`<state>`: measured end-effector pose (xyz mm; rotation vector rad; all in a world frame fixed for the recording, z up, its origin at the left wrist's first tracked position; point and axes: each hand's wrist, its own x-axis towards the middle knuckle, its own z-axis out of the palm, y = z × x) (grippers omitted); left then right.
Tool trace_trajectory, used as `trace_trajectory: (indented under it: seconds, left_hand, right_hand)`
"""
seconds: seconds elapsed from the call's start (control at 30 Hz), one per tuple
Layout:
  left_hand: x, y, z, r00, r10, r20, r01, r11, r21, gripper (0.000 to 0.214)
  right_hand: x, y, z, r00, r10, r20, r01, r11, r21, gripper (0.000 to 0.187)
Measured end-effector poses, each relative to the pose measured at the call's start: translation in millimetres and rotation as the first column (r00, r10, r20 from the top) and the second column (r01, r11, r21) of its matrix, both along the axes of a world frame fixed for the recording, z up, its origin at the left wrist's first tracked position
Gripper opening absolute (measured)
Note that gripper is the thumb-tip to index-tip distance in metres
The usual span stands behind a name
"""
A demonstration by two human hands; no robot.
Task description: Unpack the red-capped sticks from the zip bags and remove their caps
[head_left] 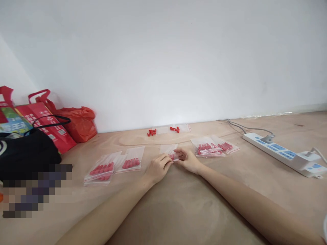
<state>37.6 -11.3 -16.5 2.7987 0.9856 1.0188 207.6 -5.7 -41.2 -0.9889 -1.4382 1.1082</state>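
My left hand [159, 167] and my right hand [187, 160] meet at the near edge of a small clear zip bag [167, 149] on the table. Both are closed, with fingertips pinching the bag's edge close together. A bit of red shows inside, mostly covered by my fingers. To the left lie clear bags of red plastic pieces [131, 163], with an overlapping stack of filled bags [102, 168] beyond them. Right of my hands is another pile of filled bags [208, 148].
Loose red pieces [152, 132] and a clear bag [163, 130] lie near the wall. A white power strip [278, 149] with plugs and a grey cable stands on the right. Red bags [79, 122] and a black bag [28, 153] occupy the left side of the wooden table [163, 211].
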Motion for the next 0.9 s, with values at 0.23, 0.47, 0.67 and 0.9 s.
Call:
trace_trajectory:
  seconds: [0.23,0.47,0.67,0.9]
  left_hand:
    - [-29.0,1.9,2.8,0.997,0.073,-0.025,-0.076,0.983,-0.165,0.016]
    - [-20.8,-0.2,-1.1,0.991,0.132,0.006,-0.129,0.976,-0.177,0.015]
    - [-17.8,-2.0,-0.6,0.983,0.184,0.012,-0.177,0.96,-0.215,0.009]
    - [-18.1,-1.6,-0.8,0.976,0.213,0.047,-0.193,0.943,-0.271,0.006]
  right_hand:
    - [0.8,-9.7,8.9,0.934,-0.085,0.348,-0.025,0.953,0.3,0.039]
    - [0.3,-12.7,14.9,0.74,-0.239,0.628,-0.155,0.849,0.506,0.017]
    - [-6.4,-12.5,17.0,0.697,-0.257,0.669,-0.181,0.84,0.512,0.016]
    - [-6.2,-17.1,19.5,0.662,-0.297,0.689,-0.183,0.827,0.532,0.018]
